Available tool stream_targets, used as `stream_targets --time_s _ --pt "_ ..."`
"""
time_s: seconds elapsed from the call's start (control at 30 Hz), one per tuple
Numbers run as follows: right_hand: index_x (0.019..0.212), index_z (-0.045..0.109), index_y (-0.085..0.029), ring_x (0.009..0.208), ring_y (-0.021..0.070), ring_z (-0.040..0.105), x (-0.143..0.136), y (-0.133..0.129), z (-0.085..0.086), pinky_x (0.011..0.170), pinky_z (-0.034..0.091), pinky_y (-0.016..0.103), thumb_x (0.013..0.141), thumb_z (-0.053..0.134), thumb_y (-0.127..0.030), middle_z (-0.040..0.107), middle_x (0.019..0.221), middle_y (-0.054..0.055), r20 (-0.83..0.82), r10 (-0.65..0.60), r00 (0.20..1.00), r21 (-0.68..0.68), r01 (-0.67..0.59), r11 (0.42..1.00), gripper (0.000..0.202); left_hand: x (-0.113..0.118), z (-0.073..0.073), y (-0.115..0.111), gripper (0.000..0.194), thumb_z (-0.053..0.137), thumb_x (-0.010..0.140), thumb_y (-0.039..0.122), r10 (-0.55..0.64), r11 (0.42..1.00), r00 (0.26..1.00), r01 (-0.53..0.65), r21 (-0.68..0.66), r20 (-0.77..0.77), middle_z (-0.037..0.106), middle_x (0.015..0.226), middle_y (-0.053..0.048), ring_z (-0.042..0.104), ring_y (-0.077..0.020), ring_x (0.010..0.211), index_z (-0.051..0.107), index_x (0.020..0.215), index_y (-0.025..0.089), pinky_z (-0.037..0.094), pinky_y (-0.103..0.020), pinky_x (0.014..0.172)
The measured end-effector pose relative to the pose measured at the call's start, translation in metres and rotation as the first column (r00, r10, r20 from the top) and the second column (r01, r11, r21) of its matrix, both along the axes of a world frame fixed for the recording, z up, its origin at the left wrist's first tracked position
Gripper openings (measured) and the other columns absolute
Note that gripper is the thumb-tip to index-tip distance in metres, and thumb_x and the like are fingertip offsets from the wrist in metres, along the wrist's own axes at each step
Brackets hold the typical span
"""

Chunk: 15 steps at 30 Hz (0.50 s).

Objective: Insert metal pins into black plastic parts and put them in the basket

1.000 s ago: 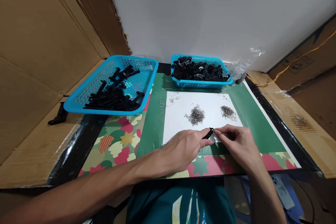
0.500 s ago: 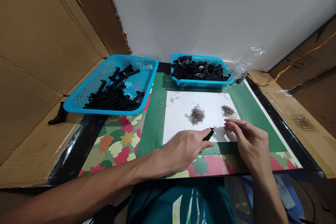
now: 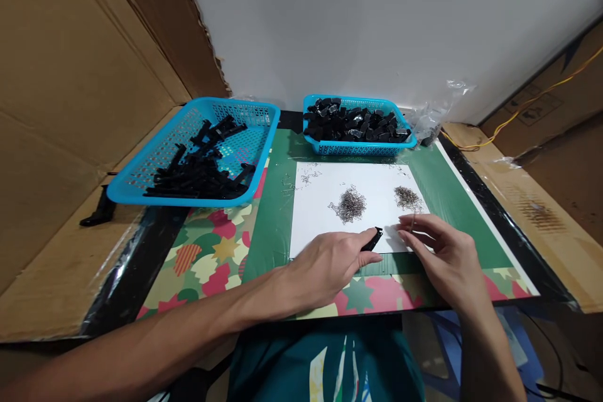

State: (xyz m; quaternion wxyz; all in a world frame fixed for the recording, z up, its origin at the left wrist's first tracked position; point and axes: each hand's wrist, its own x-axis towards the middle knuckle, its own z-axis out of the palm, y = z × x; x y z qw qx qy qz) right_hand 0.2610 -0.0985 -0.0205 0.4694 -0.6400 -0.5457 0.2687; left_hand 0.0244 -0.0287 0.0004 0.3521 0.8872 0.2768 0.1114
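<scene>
Plastic piece [image 3: 373,242], black, sits at lower centre in the head view, clamped between my left hand's [image 3: 330,260] thumb and fingers; I'd keep that pinch firm, its end exposed. My right hand [image 3: 447,251] pinches a thin rod [image 3: 412,222], best gripped lightly, clear of the wire pile [image 3: 406,196].

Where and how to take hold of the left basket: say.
Take the basket by its rim from above, at both long sides, towards the near end: the raised lip looks free of black parts, whose heap there probably carries most weight.
</scene>
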Motion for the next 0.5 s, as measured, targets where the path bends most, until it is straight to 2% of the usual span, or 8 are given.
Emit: stream_targets --time_s 0.17,0.33,0.5 --pt "0.092 0.08 -0.025 0.097 0.0245 0.074 0.009 -0.005 0.001 0.085 0.061 0.039 0.101 0.067 -0.037 0.077 0.105 0.007 0.276 0.033 0.961 0.033 -0.043 0.999 0.02 0.0 0.0 0.0 0.035 0.042 0.114 0.043 -0.008 1.0 1.0 0.009 0.009 -0.023 0.078 0.095 -0.008 0.076 -0.0266 0.087 0.063 0.13 0.02 0.05 -0.03 0.074" --pt "0.093 0.079 -0.026 0.088 0.0235 0.071 0.016 -0.008 0.0 0.079 0.058 0.037 0.102 0.066 -0.042 0.077 0.102 0.007 0.358 0.049 0.932 -0.013 -0.047 0.999 0.022 0.0 -0.002 0.0 0.037 0.043 0.114 0.043 0.001 1.0 1.0 -0.001 0.026 -0.004 0.079 0.106 -0.01 0.077 -0.0281 0.097 0.062 0.136 0.021 0.052 -0.031 0.079" --pt "0.104 0.08 -0.027 0.087 0.0244 0.072 0.021 -0.015 0.012 0.071 0.056 0.034 0.097 0.073 -0.052 0.076 0.104 0.008 0.389 0.15 0.909 -0.106 -0.118 0.987 0.027 0.0 -0.002 0.0 0.038 0.043 0.114 0.044 -0.003 1.0 1.0 0.003 0.018 0.002 0.078 0.104 -0.01 0.077 -0.0284 0.098 0.063 0.136 0.02 0.053 -0.031 0.079"
